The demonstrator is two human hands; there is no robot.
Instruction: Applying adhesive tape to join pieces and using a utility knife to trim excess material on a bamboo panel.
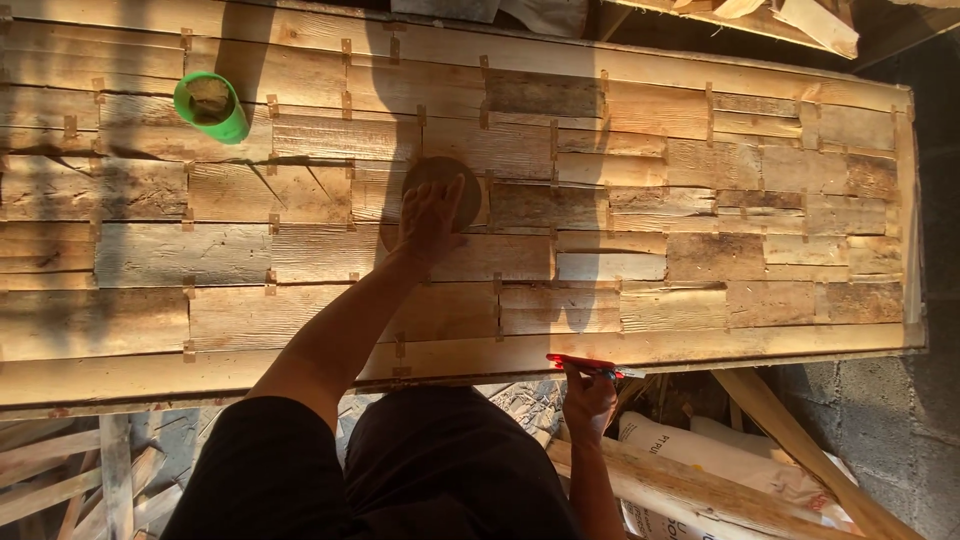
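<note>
The left hand [430, 218] lies fingers spread on a round sanding pad [441, 190] mid-panel. At the wood panel's [700, 250] near edge, the right hand [588, 395] pinches a red pencil [585, 364] lying along that edge.

Warm low sunlight falls past a grey block wall [880, 420] and stacked timber offcuts [60, 470].

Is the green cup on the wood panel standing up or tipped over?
Tipped. The green cup lies tilted on the wood panel, its open mouth facing the camera.
</note>
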